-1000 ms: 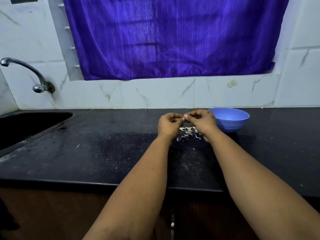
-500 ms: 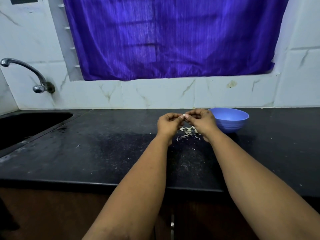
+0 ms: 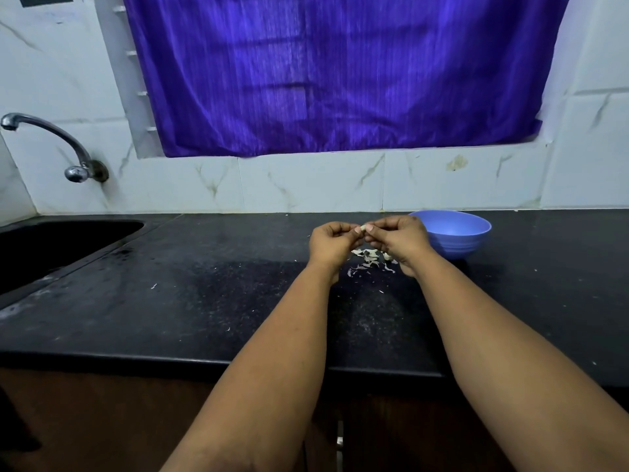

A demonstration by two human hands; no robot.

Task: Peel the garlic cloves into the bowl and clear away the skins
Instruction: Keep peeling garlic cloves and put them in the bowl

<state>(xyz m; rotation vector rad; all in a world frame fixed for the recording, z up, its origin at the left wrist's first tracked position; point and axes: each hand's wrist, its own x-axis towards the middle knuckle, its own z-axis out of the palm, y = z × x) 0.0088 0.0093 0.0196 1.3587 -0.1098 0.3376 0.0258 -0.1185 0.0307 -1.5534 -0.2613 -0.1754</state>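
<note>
Garlic clove (image 3: 363,228), one, pinched between two hands (image 3: 366,241).

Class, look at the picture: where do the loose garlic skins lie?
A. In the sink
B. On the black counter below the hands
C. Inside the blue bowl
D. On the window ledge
B: the garlic skins lie scattered on the black counter, below both hands.
</note>
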